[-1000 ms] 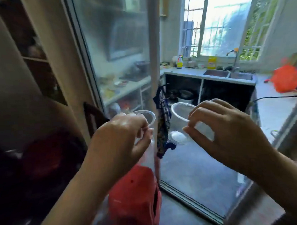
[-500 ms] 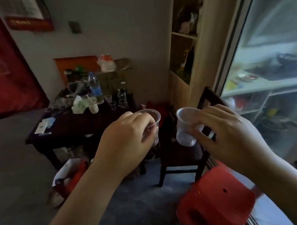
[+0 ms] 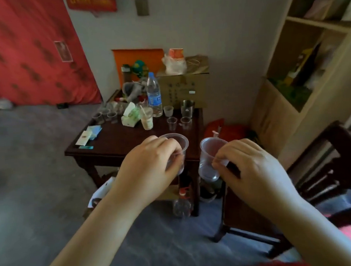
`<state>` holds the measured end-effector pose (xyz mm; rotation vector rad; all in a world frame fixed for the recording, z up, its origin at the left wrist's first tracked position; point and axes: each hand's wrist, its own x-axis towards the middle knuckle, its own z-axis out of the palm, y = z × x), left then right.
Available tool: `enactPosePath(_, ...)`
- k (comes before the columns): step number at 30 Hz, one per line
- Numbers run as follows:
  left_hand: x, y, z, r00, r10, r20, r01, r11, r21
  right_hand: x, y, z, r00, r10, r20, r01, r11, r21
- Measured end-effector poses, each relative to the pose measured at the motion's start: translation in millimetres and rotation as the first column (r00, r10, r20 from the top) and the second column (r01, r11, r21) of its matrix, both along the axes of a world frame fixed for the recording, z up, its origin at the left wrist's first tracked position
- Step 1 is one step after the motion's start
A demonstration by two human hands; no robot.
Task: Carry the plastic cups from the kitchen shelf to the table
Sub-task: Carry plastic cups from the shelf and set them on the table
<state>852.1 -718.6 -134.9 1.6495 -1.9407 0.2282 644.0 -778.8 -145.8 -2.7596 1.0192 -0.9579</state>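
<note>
My left hand (image 3: 150,169) grips a clear plastic cup (image 3: 180,144) by its side, upright, in front of me. My right hand (image 3: 251,170) pinches a second clear plastic cup (image 3: 208,157) at its rim, held level with the first. Both cups hang in the air just before the near edge of a dark wooden table (image 3: 119,140). On that table stand several more clear plastic cups: two near the right side (image 3: 172,123) and a row at the back left (image 3: 105,115).
The table also holds a water bottle (image 3: 153,93), a metal mug (image 3: 187,108), a drink cup with a straw (image 3: 146,119), tissue packs and cards. A cardboard box (image 3: 184,88) stands behind it. A dark wooden chair (image 3: 311,179) is at my right, a shelf unit (image 3: 299,68) beyond.
My view has swung from the kitchen doorway round to the room, and the table has come closer and more central. Both hands still hold their cups.
</note>
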Motion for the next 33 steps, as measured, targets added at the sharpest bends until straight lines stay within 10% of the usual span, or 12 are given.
enactPosePath(17,105.2,-240.0,-88.6,0.993,0.09,-0.081,-0.072,0.976,0.203,111.7,-258.6,-76.0,0.993,0.069,-0.095,-0.048,0.978,0.201)
enactPosePath(33,196.8,-428.4,-211.0,0.979,-0.133,-0.154,0.185,0.898,0.399,204.9,-393.5,-196.7,0.961,-0.168,-0.22,0.232,0.923,0.308)
